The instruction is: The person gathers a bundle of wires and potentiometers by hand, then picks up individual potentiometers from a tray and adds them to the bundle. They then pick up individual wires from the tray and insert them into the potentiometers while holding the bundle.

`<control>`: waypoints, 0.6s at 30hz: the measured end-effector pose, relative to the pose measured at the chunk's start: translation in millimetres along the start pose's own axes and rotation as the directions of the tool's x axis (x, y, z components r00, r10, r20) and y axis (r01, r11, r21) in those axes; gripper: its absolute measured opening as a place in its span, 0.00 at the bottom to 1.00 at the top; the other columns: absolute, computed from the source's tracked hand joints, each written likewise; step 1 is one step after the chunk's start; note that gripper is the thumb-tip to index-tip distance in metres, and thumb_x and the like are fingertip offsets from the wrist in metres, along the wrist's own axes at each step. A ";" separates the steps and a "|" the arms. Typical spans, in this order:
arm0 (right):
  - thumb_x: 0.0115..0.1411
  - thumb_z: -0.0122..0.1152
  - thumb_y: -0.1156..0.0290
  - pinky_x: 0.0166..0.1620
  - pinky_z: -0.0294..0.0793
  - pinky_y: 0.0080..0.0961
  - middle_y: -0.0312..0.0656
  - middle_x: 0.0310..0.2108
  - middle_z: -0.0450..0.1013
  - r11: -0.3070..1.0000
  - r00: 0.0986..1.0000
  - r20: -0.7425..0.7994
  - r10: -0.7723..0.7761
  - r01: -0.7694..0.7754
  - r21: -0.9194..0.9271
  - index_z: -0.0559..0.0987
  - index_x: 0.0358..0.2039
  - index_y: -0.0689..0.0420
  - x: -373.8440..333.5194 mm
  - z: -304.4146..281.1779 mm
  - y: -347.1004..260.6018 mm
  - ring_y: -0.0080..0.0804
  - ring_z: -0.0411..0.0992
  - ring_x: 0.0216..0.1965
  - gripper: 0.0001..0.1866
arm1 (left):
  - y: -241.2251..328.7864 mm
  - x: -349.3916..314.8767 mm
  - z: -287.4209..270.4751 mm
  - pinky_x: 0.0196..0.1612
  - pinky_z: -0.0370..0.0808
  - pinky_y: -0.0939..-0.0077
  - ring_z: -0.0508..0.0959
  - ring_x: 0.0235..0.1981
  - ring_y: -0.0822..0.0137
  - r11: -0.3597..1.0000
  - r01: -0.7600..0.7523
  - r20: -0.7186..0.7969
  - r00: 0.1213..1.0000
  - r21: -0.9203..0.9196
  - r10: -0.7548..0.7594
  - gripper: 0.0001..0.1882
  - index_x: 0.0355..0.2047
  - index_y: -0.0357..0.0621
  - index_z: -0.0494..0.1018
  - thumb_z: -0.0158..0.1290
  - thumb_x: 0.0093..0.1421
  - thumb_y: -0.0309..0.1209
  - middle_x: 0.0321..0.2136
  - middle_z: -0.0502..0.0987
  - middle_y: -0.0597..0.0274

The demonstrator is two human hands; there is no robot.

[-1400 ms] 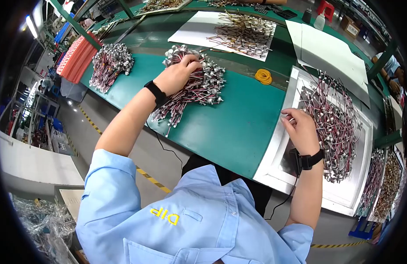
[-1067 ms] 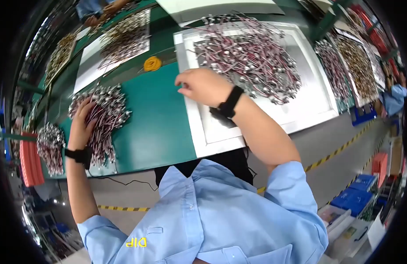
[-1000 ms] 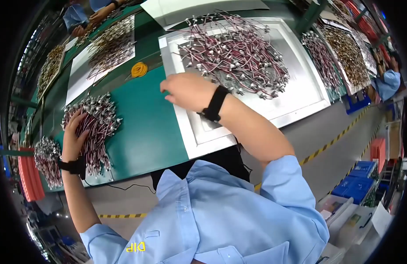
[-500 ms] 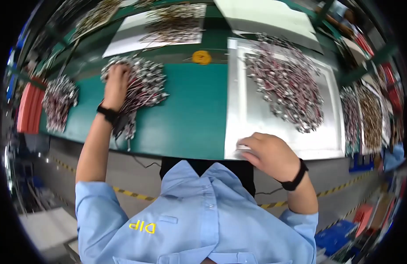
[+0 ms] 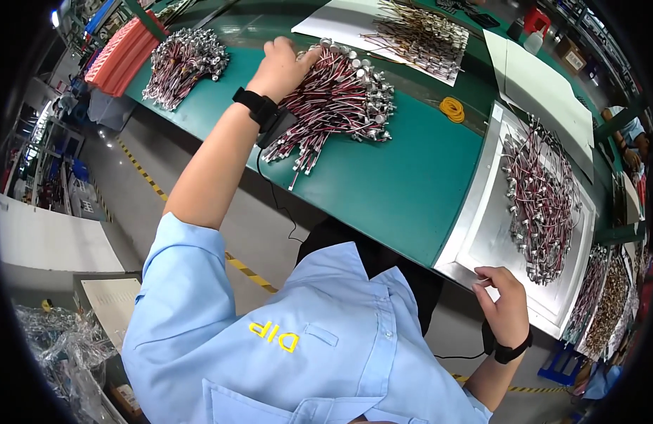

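My left hand (image 5: 282,69) rests at the left edge of a large pile of wired parts (image 5: 340,95), round silver heads on red and black leads. Its thumb reaches over the pile's top and its fingers are apart; I see nothing held. At the near edge of a silver metal tray (image 5: 475,230), my right hand (image 5: 506,304) has thumb and forefinger close together around something small and pale, too small to name. On that tray lies a heap of similar wired parts (image 5: 542,205).
A smaller wired bundle (image 5: 185,63) lies left, beside stacked pink trays (image 5: 123,56). Yellow rubber bands (image 5: 452,109) lie on the green mat (image 5: 418,169). Brown-leaded parts (image 5: 422,39) sit on white sheeting behind. A black cord (image 5: 277,198) hangs off the table's front edge.
The whole view has turned, so the table now slants down to the right. My left hand has shifted from on top of the pile to its left edge. My right hand stays by the tray's near edge.
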State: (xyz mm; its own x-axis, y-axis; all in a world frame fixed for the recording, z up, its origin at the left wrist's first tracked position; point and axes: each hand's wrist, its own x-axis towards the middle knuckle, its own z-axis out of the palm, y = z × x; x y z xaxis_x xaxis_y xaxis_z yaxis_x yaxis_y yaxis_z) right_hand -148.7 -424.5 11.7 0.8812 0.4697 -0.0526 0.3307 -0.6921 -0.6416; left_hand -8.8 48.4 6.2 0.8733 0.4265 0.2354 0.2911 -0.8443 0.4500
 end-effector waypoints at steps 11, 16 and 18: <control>0.52 0.60 0.78 0.34 0.70 0.20 0.42 0.30 0.74 0.987 0.975 -0.165 0.151 -0.157 -0.027 0.77 0.37 0.61 -13.6 -50.2 42.1 0.27 0.72 0.29 0.10 | -80.0 36.3 107.1 0.59 0.56 0.65 0.58 0.57 0.52 0.945 -0.326 -0.163 0.934 -0.031 0.317 0.29 0.53 0.29 0.60 0.49 0.61 0.41 0.56 0.57 0.38; 0.54 0.59 0.76 0.32 0.70 0.18 0.42 0.26 0.75 0.971 0.866 -0.447 0.222 -0.237 0.024 0.77 0.35 0.62 2.4 -92.3 113.8 0.26 0.72 0.26 0.07 | -131.5 74.6 108.6 0.61 0.52 0.61 0.54 0.60 0.45 0.937 -0.325 -0.189 0.935 -0.130 0.299 0.25 0.60 0.49 0.58 0.44 0.63 0.38 0.60 0.49 0.36; 0.55 0.59 0.74 0.33 0.71 0.22 0.44 0.25 0.75 0.941 0.839 -0.504 0.204 -0.310 -0.136 0.78 0.32 0.63 12.4 -100.8 136.8 0.32 0.73 0.26 0.07 | -132.9 71.5 109.7 0.61 0.52 0.60 0.53 0.60 0.44 0.917 -0.391 -0.201 0.907 -0.078 0.370 0.25 0.60 0.50 0.58 0.44 0.63 0.40 0.60 0.48 0.36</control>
State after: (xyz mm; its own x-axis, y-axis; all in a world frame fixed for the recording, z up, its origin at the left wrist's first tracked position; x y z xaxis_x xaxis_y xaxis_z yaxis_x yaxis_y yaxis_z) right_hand -58.5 -568.6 0.4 0.9773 -0.0229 0.2106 0.0837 -0.8717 -0.4829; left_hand 57.8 155.6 -131.3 0.8210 0.1401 0.5535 -0.1050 -0.9159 0.3875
